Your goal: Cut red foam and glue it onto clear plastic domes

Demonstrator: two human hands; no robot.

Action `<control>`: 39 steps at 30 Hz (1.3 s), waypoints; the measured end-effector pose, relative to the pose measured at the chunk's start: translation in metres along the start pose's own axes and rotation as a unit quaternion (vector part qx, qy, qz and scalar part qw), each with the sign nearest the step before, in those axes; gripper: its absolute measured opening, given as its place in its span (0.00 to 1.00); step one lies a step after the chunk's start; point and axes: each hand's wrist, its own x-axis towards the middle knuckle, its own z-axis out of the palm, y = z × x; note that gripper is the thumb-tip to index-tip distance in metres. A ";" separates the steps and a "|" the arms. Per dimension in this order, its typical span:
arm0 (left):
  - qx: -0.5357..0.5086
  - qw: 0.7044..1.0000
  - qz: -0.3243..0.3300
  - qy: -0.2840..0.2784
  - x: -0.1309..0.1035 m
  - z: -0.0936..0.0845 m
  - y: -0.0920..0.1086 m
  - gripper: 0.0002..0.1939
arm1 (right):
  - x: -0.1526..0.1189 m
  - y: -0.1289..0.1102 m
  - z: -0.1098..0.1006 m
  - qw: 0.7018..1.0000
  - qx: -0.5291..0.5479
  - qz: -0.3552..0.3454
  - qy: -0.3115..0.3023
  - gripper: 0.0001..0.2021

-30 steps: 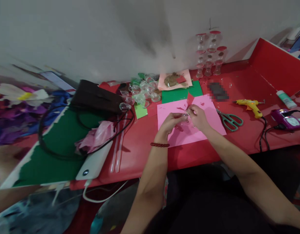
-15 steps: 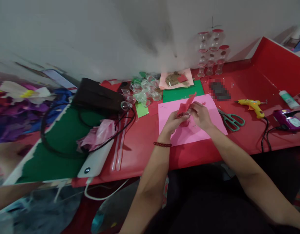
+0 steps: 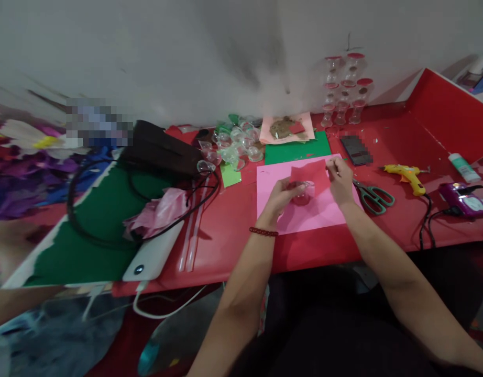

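Observation:
A piece of red paper (image 3: 317,177) is spread between my two hands above a pink sheet (image 3: 276,222). My left hand (image 3: 281,196), with a beaded bracelet on the wrist, is closed around a small clear plastic cup (image 3: 302,196) near the paper's left edge. My right hand (image 3: 341,179) pinches the upper right corner of the red paper. Just right of the pink sheet lie green-handled scissors (image 3: 375,198). Behind it are a green sheet (image 3: 294,153) and a light pink paper (image 3: 268,135) with a brown granular heap on it.
Clear cups (image 3: 237,144) cluster at the back, and stacked cups with red lids (image 3: 341,94) stand right of them. A yellow glue gun (image 3: 408,175), phone (image 3: 356,149), black bag (image 3: 163,152) and white power bank (image 3: 155,254) lie around. Another person's hand (image 3: 9,243) is far left.
My right hand has moved right, away from my left hand, and the red paper is now opened out flat between them. My left hand stays nearly in place.

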 end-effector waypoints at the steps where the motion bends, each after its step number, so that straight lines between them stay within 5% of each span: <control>1: -0.011 1.000 0.014 0.015 0.001 -0.001 0.000 0.18 | 0.000 0.000 0.000 1.000 -0.012 0.020 -0.016 0.18; 4: -0.043 0.997 0.034 0.056 0.006 -0.004 -0.002 0.18 | -0.001 0.001 0.006 0.995 -0.049 0.063 -0.057 0.20; 8: -0.080 0.992 0.025 0.096 0.010 -0.008 -0.001 0.18 | 0.000 0.004 0.009 0.995 -0.015 0.072 -0.069 0.07; 12: -0.181 0.977 0.022 0.111 0.009 -0.018 0.007 0.17 | 0.001 0.007 0.005 0.988 0.004 0.105 -0.112 0.15; 19: -0.260 0.956 -0.089 0.108 0.006 -0.026 0.016 0.21 | -0.005 -0.001 0.008 0.987 0.062 0.070 -0.127 0.09; 24: -0.230 0.965 -0.105 0.062 0.005 -0.012 0.018 0.22 | -0.012 -0.005 0.014 0.987 0.053 -0.012 -0.151 0.09; 29: -0.201 0.973 -0.105 0.035 0.005 -0.006 0.019 0.25 | -0.015 -0.007 0.015 0.986 0.016 -0.045 -0.157 0.18; 35: -0.130 0.991 0.003 0.036 0.000 0.000 0.013 0.17 | -0.012 -0.011 0.010 0.988 0.049 -0.023 -0.147 0.17; 39: -0.033 0.997 0.047 0.042 -0.004 0.006 0.008 0.21 | -0.012 -0.009 0.012 0.978 0.132 0.006 -0.159 0.17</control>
